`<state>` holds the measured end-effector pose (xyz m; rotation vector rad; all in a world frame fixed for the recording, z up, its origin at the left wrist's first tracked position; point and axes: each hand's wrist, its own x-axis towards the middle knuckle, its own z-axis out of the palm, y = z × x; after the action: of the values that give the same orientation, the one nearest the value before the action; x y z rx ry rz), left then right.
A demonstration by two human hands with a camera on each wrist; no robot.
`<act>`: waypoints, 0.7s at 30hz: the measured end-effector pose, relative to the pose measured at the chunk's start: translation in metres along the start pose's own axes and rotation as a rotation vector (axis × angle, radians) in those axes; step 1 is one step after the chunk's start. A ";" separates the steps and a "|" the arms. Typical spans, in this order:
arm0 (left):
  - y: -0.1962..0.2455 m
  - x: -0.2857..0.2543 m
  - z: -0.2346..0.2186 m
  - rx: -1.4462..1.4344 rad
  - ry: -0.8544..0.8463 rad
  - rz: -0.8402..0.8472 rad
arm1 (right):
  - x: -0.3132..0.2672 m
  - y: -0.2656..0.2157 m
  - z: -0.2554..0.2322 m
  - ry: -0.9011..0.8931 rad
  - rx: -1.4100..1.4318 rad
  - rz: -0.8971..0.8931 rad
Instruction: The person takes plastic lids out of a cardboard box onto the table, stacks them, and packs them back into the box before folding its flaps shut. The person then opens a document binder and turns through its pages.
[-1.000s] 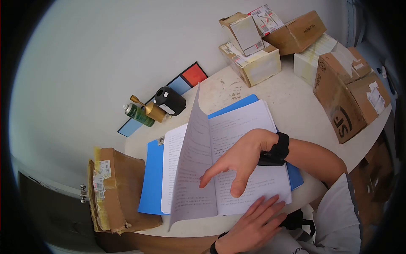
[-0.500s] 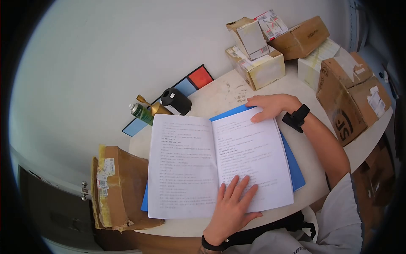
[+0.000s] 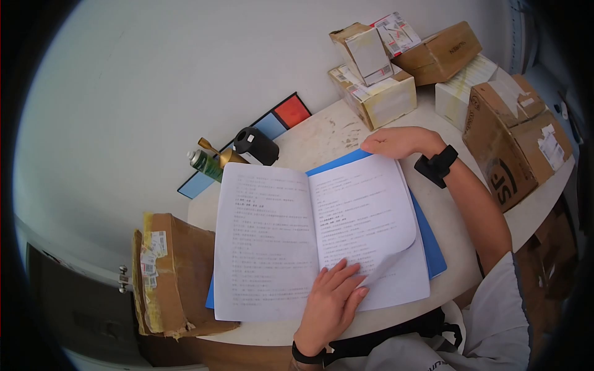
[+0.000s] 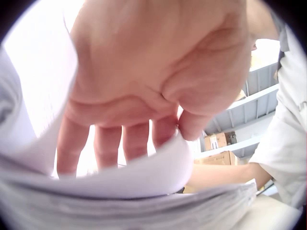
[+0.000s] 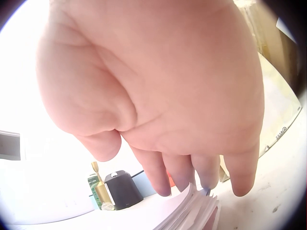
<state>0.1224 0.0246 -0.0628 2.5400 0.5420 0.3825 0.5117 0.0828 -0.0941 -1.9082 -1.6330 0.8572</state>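
A thick stack of printed sheets lies spread like a book on a blue folder on the table. My left hand is at the lower middle of the stack, holding the bottom edge of a right-hand page. That page bends up in a curl, and its corner passes between thumb and fingers in the left wrist view. At the top right corner of the stack is my right hand. In the right wrist view its fingers extend down beside the sheet edges, with the thumb apart.
A black cylindrical holder, a gold container and a green spray can stand along the wall side. Behind them leans a coloured panel. A worn carton is at the left; several boxes are piled at the far right.
A raised page came down flat on the left side. The right hand moved from above the pages to the top right corner. The left hand moved left, and the right page's lower part has curled up.
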 end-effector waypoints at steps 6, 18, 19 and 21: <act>-0.040 -0.022 -0.025 0.288 0.525 -0.536 | -0.019 -0.021 -0.012 0.090 0.028 0.026; -0.056 -0.060 -0.030 0.488 0.655 -0.655 | -0.040 -0.068 -0.002 -0.092 -0.352 0.029; -0.054 -0.060 -0.033 0.536 0.637 -0.626 | -0.040 -0.070 -0.002 -0.065 -0.363 0.013; -0.052 -0.060 -0.034 0.476 0.612 -0.569 | -0.041 -0.075 -0.005 0.024 -0.264 -0.007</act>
<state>0.0420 0.0530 -0.0722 2.5004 1.7062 0.8996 0.4602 0.0555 -0.0313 -2.0758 -1.8119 0.6382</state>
